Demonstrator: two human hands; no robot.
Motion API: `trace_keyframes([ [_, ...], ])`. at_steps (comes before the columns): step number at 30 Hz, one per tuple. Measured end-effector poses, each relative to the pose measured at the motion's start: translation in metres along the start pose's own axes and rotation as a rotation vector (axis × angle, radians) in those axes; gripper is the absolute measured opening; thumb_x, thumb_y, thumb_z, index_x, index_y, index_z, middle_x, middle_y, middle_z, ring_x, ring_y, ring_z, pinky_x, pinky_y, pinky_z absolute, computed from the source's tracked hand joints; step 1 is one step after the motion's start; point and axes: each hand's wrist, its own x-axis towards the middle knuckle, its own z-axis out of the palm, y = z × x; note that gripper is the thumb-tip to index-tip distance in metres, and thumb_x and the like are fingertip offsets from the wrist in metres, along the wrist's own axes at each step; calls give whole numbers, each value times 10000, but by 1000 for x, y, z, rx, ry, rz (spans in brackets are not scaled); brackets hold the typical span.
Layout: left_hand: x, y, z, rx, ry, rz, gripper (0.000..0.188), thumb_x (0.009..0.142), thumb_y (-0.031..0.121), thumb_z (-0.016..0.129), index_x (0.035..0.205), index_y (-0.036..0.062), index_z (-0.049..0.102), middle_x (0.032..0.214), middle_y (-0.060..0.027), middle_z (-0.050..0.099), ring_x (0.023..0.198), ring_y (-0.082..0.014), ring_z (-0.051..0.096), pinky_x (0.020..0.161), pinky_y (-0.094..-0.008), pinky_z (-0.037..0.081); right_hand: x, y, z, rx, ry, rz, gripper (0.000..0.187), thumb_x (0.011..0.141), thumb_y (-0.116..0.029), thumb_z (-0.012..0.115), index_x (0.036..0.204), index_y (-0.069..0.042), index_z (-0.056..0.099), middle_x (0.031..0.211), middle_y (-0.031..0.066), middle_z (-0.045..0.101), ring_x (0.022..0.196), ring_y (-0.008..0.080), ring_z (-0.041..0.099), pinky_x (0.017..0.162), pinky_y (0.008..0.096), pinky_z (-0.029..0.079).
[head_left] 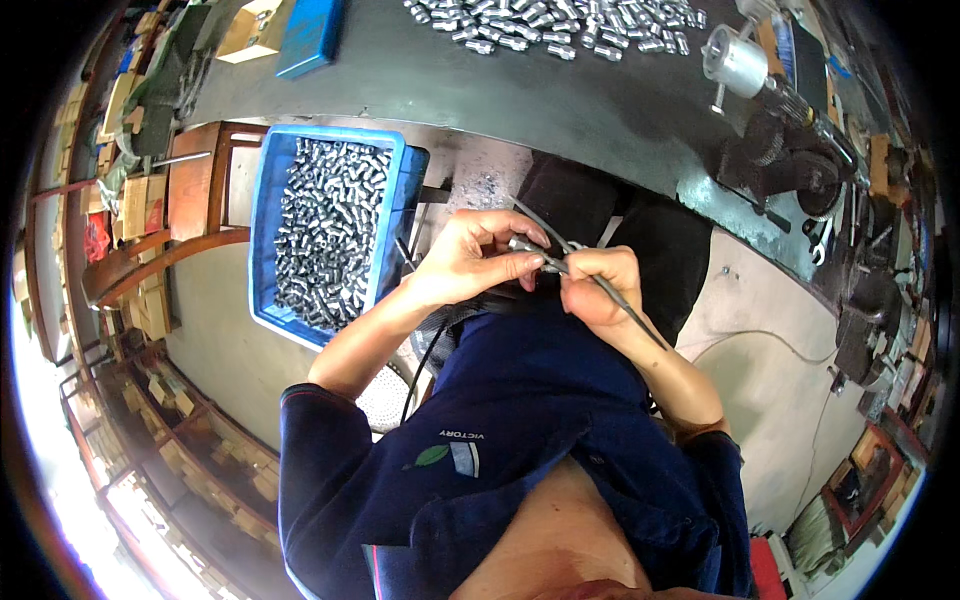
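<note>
My left hand (470, 262) pinches a small silver metal fitting (525, 245) between thumb and fingers, in front of my lap. My right hand (598, 285) is closed on a thin grey tool with a hose (625, 305), its tip meeting the fitting. The hose runs back along my right forearm. Both hands are close together, touching at the fitting.
A blue plastic crate (268, 200) full of several silver fittings stands on a wooden stool (195, 180) to my left. Ahead, a dark workbench (520, 90) carries more fittings (560, 25), a blue box (308, 35) and a silver cylinder on a dark machine (735, 62).
</note>
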Motion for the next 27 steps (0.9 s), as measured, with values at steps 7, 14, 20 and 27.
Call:
trace_keyframes([
  [7,6,-18,-37,862,396,211,197,642,34,674,839,34,659,687,-61,602,509,-121,534,497,-251,428,-15,-47,-2,149,24,-148,282,599,-31,565,516,-50,296,458,68,327,368,187,351,376,312,226],
  [14,4,-17,-35,1064,386,345,228,569,53,675,794,48,642,660,-94,558,556,-273,567,515,-340,456,-10,-48,2,-4,-166,-222,254,587,62,473,493,-59,271,429,59,395,358,144,449,345,241,324],
  [20,1,-22,-36,1124,343,422,252,557,56,682,805,52,634,645,-89,543,575,-289,574,517,-348,463,-3,-39,9,-21,-187,-83,247,609,70,470,507,-45,276,428,63,376,346,146,440,341,251,320],
  [27,11,-33,-36,1118,248,474,361,506,35,714,862,17,652,723,-115,615,604,-275,601,543,-332,477,33,14,25,-187,-123,-66,218,662,-70,556,539,-19,383,467,72,375,428,96,418,410,281,293],
])
